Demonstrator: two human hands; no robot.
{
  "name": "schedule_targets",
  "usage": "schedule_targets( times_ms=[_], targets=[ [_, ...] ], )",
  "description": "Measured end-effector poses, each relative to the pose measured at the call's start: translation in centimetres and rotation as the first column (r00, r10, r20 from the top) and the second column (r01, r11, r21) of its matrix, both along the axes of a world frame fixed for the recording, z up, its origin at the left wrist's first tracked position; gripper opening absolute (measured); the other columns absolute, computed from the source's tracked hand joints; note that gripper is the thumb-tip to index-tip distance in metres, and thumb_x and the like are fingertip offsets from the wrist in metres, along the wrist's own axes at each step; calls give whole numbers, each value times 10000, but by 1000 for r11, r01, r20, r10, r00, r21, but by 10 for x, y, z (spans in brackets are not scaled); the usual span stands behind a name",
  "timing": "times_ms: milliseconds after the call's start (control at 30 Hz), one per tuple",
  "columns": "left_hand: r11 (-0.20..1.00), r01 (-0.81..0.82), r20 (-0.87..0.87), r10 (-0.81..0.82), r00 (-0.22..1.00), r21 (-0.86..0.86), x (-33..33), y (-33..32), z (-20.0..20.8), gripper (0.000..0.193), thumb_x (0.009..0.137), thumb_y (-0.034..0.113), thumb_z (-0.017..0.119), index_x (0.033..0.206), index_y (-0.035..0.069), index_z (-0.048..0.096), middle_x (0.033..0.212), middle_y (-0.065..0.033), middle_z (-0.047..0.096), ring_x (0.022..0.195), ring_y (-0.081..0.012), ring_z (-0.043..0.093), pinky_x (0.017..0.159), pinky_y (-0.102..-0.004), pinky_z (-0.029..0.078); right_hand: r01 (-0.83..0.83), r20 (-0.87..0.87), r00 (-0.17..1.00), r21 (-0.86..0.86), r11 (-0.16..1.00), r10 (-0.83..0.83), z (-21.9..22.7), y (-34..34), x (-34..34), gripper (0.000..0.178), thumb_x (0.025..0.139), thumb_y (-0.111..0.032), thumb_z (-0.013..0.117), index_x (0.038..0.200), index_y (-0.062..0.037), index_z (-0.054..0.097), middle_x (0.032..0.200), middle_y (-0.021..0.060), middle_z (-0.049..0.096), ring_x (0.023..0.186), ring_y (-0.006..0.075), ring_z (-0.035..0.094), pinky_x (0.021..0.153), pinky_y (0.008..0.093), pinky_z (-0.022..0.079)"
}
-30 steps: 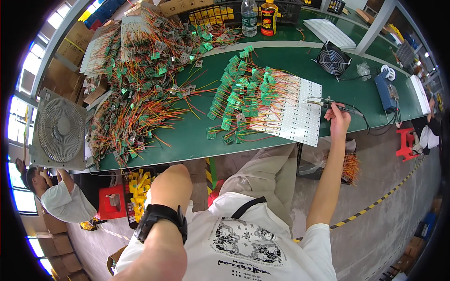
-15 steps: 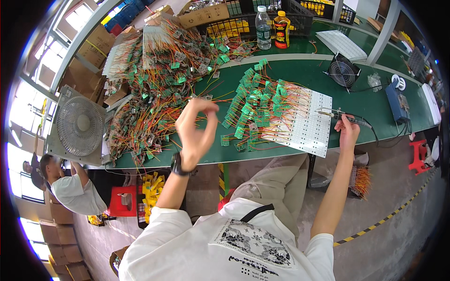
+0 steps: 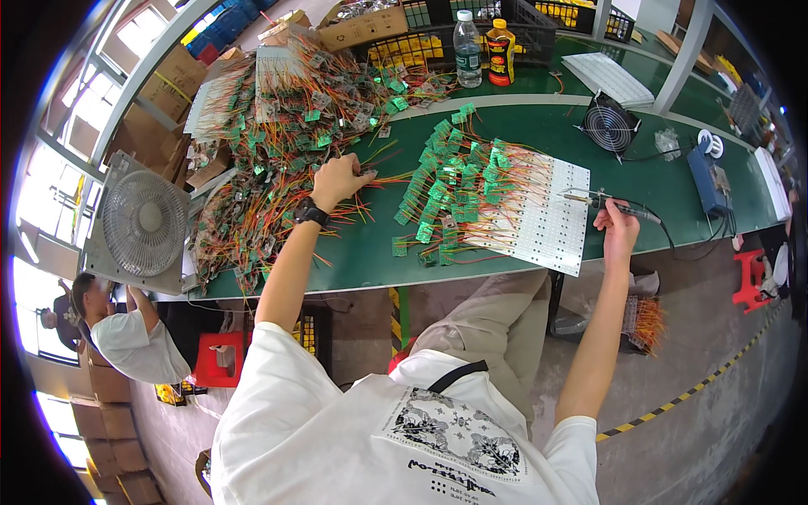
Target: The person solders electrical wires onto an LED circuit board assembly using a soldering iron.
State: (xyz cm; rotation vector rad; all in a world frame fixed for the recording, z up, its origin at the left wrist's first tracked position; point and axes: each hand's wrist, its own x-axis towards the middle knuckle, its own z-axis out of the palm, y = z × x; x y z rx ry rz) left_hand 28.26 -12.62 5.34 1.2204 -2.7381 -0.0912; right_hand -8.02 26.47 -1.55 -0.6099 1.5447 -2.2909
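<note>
Green bench (image 3: 370, 244) runs across the view, largest item. On its left half: big heap of wired circuit boards (image 3: 278, 143), red/orange/yellow leads tangled through it. Box fan (image 3: 147, 223) stands at the heap's left side. Black crate (image 3: 532, 57) at the back of the bench, behind the bottles.

White perforated panel (image 3: 551, 220) lies flat right of centre, in front of the person, tilted a bit in view. Its left part is covered by leads running to a cluster of green boards (image 3: 454, 181), which lies on the panel's left and spills past it onto the bench. Blue unit (image 3: 709, 181) sits far right; small black fan (image 3: 608, 126) behind the panel. Clear bottle (image 3: 468, 55) and yellow-labelled bottle (image 3: 500, 55) side by side near the crate.

Left hand (image 3: 338, 180): at the heap's right edge, fingers bent, fingertips by loose leads. Can't tell if it's pinching a board. Right hand (image 3: 619, 227): fingers closed round soldering iron (image 3: 627, 208), tip over the panel's right part; contact unclear. Black wristwatch (image 3: 310, 212) on left wrist. White spool (image 3: 712, 145) just behind the blue unit.
</note>
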Motion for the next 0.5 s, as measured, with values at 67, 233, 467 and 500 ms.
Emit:
schedule_targets(
  times_ms=[67, 233, 467, 500],
  targets=[
    [990, 80, 32, -85, 996, 120, 8, -5, 2, 375, 768, 424, 726, 888, 83, 625, 769, -108, 668, 788, -316, 659, 678, -434, 507, -2, 8, 1000, 6, 1000, 2, 0, 3, 2, 199, 874, -132, 660, 981, 32, 623, 688, 81, 626, 538, 144, 579, 506, 231, 412],
    [952, 240, -50, -235, 971, 190, 20, -7, 5, 295, 815, 272, 686, 964, 33, 597, 761, -117, 672, 699, -274, 649, 646, -380, 493, 4, 22, 1000, 15, 1000, -4, 2, 3, 1, 191, 876, -124, 652, 982, 31, 621, 683, 80, 623, 537, 144, 577, 506, 235, 411],
    [855, 259, -594, 68, 802, 448, 36, -18, 7, 284, 917, 210, 604, 1148, 44, 608, 823, -72, 678, 736, -160, 666, 607, -299, 500, -8, -7, 1000, 22, 1000, 8, -1, 3, -1, 185, 884, -136, 651, 976, 23, 626, 696, 67, 624, 549, 139, 574, 512, 233, 400],
    [834, 289, -654, 109, 748, 470, 39, -14, 9, 289, 923, 188, 605, 1167, 34, 597, 842, -59, 667, 745, -148, 660, 613, -281, 504, -6, -2, 1000, 17, 1000, 6, -2, 2, 0, 177, 876, -126, 655, 960, 27, 631, 696, 71, 624, 540, 143, 576, 504, 229, 406]
  ],
)
